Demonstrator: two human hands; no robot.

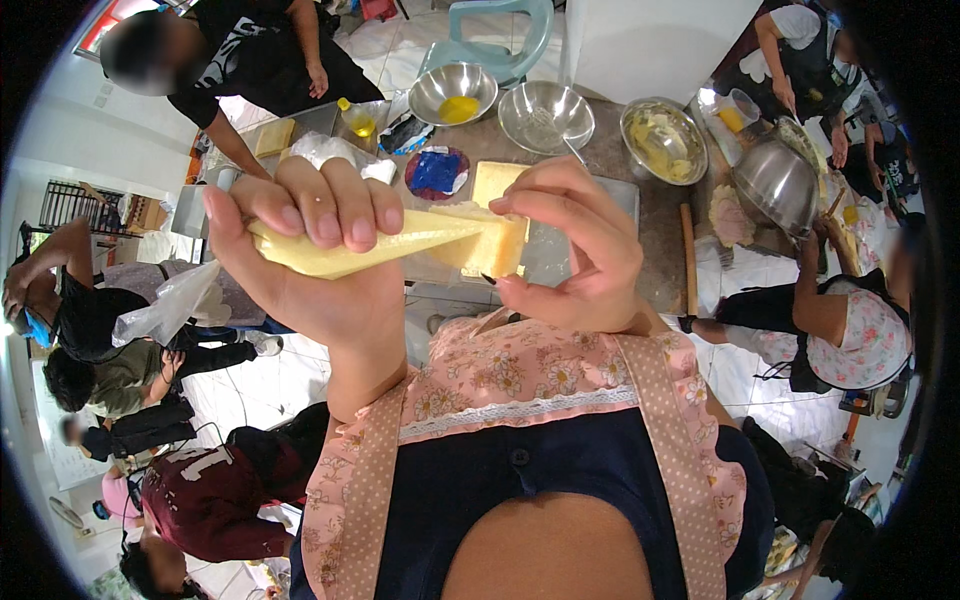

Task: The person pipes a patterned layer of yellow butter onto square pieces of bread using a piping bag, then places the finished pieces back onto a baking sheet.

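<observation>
My left hand (pixel 322 217) is wrapped around a clear piping bag (pixel 360 251) filled with pale yellow cream. The bag's twisted empty end (pixel 169 304) hangs out below the thumb side. Its narrow tip points right and meets a piece of yellow sponge cake (pixel 501 251); whether cream is coming out cannot be seen. My right hand (pixel 581 244) pinches that cake piece by its edge, fingers above and thumb below, raised over the table. Another yellow cake slab (pixel 496 178) lies behind it, beside a metal tray (pixel 619 202) partly covered by my right hand.
Steel bowls stand along the far side: one with yellow liquid (pixel 459 109), one with a whisk (pixel 541 118), one with creamy mixture (pixel 664 142). An oil bottle (pixel 356 118) and a blue packet (pixel 436 171) are at left, a rolling pin (pixel 688 259) at right. People work nearby.
</observation>
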